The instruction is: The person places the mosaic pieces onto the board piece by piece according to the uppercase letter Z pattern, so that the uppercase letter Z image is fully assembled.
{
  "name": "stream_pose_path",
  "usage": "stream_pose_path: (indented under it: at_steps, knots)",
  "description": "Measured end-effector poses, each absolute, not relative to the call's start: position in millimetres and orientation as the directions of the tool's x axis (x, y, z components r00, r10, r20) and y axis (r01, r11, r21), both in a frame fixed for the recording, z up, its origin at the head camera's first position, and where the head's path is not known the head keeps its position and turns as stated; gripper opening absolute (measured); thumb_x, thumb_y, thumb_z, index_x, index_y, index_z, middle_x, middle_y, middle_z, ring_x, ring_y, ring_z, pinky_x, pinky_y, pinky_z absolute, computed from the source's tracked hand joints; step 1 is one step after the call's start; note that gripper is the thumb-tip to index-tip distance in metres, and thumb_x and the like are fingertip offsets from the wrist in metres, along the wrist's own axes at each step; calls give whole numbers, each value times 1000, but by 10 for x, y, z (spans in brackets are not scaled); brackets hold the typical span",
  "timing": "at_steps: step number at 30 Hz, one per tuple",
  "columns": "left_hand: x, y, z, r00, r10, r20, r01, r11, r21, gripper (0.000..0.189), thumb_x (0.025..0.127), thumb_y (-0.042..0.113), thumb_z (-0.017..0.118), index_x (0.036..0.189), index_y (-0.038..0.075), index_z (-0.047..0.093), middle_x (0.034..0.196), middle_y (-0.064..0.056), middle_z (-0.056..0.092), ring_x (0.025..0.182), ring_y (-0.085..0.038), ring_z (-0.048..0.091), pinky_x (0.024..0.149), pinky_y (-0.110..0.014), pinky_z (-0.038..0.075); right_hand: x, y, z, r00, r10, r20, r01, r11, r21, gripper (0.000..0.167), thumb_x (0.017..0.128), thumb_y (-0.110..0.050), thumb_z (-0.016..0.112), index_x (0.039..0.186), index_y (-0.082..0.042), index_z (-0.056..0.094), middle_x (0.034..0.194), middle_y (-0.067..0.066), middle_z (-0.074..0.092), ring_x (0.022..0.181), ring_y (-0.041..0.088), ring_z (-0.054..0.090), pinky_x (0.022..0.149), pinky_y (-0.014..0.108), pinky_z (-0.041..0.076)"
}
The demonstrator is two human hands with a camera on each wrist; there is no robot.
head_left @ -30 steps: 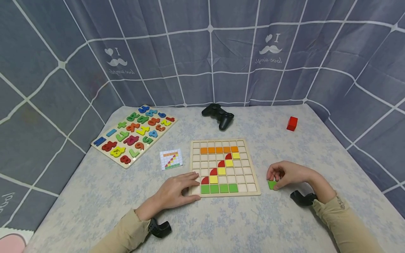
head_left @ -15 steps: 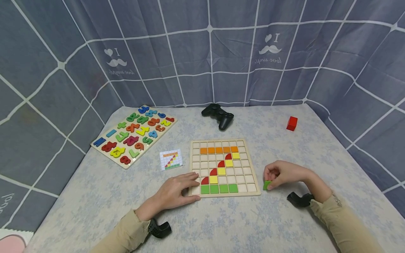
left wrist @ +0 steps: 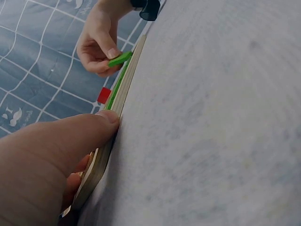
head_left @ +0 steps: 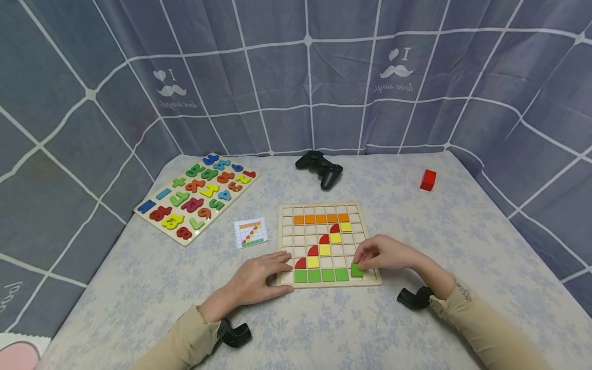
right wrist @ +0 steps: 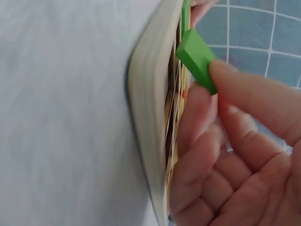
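My right hand (head_left: pixel 388 253) pinches a green square tile (right wrist: pixel 200 59) between thumb and fingers. In the head view it is over the front row of the wooden grid board (head_left: pixel 376 282), just right of several green tiles (head_left: pixel 328 275) lying in that row. The right wrist view shows the held tile tilted, one corner close to the board's surface. My left hand (head_left: pixel 254 280) rests at the board's front left corner, fingers fairly straight over the left edge and thumb along the front edge. Red quarter-round pieces (head_left: pixel 313 250) and yellow squares (head_left: pixel 325 250) climb diagonally toward an orange row (head_left: pixel 321 219).
A pattern card (head_left: pixel 251 233) lies left of the board. Farther left is a number puzzle board (head_left: pixel 196 198). Behind stand a black game controller (head_left: pixel 319 168) and, at the right, a red block (head_left: pixel 428 180). A grid-patterned curtain (head_left: pixel 277 77) surrounds the table (head_left: pixel 324 329).
My right hand has picked the green tile up from the table right of the board and carried it left over the front row. The left hand has stayed in place.
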State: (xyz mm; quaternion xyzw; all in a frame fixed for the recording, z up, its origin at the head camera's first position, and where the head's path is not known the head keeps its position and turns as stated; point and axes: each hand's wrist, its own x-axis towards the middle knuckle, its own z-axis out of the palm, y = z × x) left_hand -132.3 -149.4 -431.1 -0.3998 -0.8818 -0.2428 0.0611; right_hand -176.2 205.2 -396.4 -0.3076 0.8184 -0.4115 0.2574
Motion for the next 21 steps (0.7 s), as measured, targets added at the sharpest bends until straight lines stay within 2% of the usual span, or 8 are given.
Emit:
stream_pose_path:
  at_steps: [11, 16, 21]
  knots:
    - [-1318, -1497, -4308, -673, 676, 299, 734, 562, 382, 45, 84, 48, 66, 113, 14, 69, 132, -6, 55, 123, -18, 49, 97, -38, 44, -1724, 1968, -4002, -695, -704, -146, -336, 498, -799, 8, 86, -13, 68, 90, -6, 70, 79, -3, 67, 72, 9, 61, 66, 24, 51]
    - [-1321, -1504, -4308, -674, 675, 300, 733, 562, 382, 45, 83, 48, 66, 113, 14, 70, 132, -6, 55, 123, -19, 49, 97, -38, 44, -1675, 1943, -3991, -711, -695, -110, -414, 539, -733, 4, 84, -15, 71, 87, -12, 71, 79, -6, 61, 67, 6, 55, 61, 23, 48]
    - [-1325, -1500, -4301, -670, 679, 299, 737, 562, 376, 45, 84, 48, 66, 113, 14, 69, 132, -6, 55, 123, -18, 49, 97, -37, 44, -1636, 1968, -3961, -749, -657, -84, -446, 595, -669, 9, 81, -18, 74, 89, -16, 69, 79, -5, 54, 65, 6, 49, 58, 23, 44]
